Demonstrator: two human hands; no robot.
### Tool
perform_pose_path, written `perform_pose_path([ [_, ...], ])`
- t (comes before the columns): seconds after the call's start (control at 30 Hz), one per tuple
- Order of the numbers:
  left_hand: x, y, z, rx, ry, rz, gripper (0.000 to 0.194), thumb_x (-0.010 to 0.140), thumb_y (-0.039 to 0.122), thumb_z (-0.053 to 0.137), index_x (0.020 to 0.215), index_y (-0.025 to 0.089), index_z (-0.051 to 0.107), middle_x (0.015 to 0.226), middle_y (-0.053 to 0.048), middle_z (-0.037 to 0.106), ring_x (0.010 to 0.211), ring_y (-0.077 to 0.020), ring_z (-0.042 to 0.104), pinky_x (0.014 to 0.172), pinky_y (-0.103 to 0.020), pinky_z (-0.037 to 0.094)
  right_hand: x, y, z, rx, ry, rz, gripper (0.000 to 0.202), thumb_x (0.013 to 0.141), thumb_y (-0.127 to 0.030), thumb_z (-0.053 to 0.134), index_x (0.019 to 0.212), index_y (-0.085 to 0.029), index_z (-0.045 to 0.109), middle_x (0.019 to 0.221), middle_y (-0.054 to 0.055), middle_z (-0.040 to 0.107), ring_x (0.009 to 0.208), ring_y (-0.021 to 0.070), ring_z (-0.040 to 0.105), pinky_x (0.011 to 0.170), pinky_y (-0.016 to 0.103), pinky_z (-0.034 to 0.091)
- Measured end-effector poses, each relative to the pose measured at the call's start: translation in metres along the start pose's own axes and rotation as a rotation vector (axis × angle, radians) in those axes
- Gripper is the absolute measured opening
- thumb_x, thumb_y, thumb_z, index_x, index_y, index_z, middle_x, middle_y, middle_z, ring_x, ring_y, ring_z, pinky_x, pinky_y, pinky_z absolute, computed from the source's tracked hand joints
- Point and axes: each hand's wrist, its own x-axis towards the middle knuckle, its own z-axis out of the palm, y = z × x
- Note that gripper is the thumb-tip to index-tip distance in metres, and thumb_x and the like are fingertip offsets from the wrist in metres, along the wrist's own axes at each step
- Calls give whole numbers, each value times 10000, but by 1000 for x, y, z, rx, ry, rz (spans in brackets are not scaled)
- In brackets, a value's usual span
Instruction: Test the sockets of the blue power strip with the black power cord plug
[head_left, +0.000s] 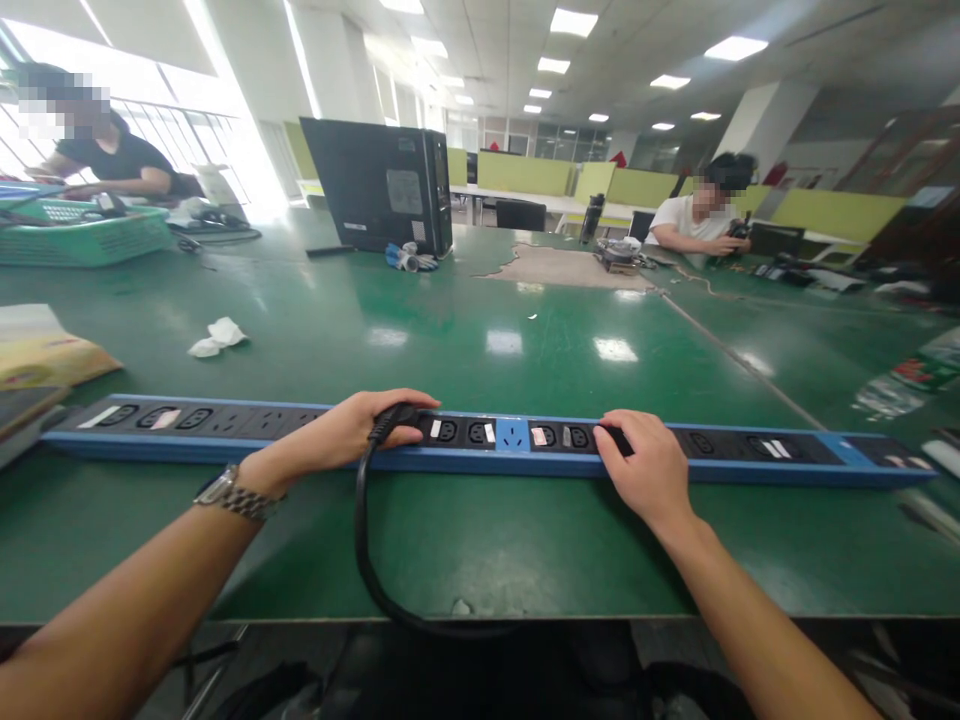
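Note:
A long blue power strip [742, 468] with black sockets lies across the green table [480, 360] in front of me. My left hand [352, 430], with a metal watch on its wrist, grips a black plug [395, 415] seated in the strip. The plug's black cable [364, 540] loops down over the table's near edge. My right hand [645, 465] rests on the strip to the right, fingers pressing down on its top and front edge over a socket.
A black computer tower [382, 185] stands at the back centre. A green basket [82, 235] sits far left, crumpled tissue [217, 337] mid left, a yellow packet [45, 360] at the left edge. Two other people sit at the far left and far right.

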Motion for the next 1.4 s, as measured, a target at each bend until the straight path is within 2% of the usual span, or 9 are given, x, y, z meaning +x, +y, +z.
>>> perform_pose_path([
  [0.23,-9,-6,-7,16,11,46,488,891,414,587,1349,256,537,1296,-81,645,1134,-240,638,1000,-393,491,-2,1,2,-10,15,1,180,878,-326,535,890,-202,665,970,50,716,947,222,612,867,345,430],
  [0.47,-11,0,-11,91,-54,28,436,944,368,517,1361,241,518,1272,-26,653,1116,-203,632,991,-381,487,-2,1,3,-16,15,-11,179,883,-321,534,893,-199,665,969,44,714,945,216,612,870,336,424],
  [0.63,-10,-3,-5,237,-47,49,513,917,454,544,1386,252,496,1299,-68,637,1138,-249,627,975,-367,495,-2,0,3,-29,21,1,172,876,-319,536,886,-202,662,963,44,715,936,219,610,863,337,419],
  [0.93,-13,7,11,449,73,93,741,878,502,585,1506,235,299,1366,-131,583,1197,-300,592,1008,-429,456,-2,1,3,-41,23,-5,164,870,-311,533,873,-209,661,953,48,716,915,225,608,839,342,418],
  [1.07,-22,2,9,298,136,123,577,892,466,580,1416,264,451,1287,-73,649,1141,-252,630,984,-368,486,-2,0,4,-43,40,-11,165,874,-305,528,871,-207,660,953,42,718,902,217,611,829,334,418],
  [1.17,-26,6,8,186,433,78,398,897,452,582,1235,243,599,1182,-53,698,1037,-225,671,946,-340,510,-2,-1,5,-56,44,-7,157,870,-291,527,861,-208,660,943,38,719,898,216,612,831,332,415],
  [1.23,-21,16,14,149,628,69,425,890,436,602,1256,223,567,1190,-69,692,1001,-219,681,924,-344,520,-2,-2,5,-65,47,0,155,865,-284,527,852,-207,661,933,41,719,891,217,611,829,333,413],
  [1.27,-15,22,20,142,655,85,444,889,429,608,1274,218,546,1192,-76,690,993,-217,682,911,-343,523,-2,-2,5,-68,49,3,156,864,-283,527,849,-207,662,929,43,719,887,218,610,827,334,412],
  [1.4,21,45,52,183,454,178,385,880,436,624,1200,223,595,1085,-60,721,961,-217,681,853,-339,525,-2,-2,5,-70,58,-3,164,864,-288,521,859,-208,663,945,49,719,881,218,606,821,339,412],
])
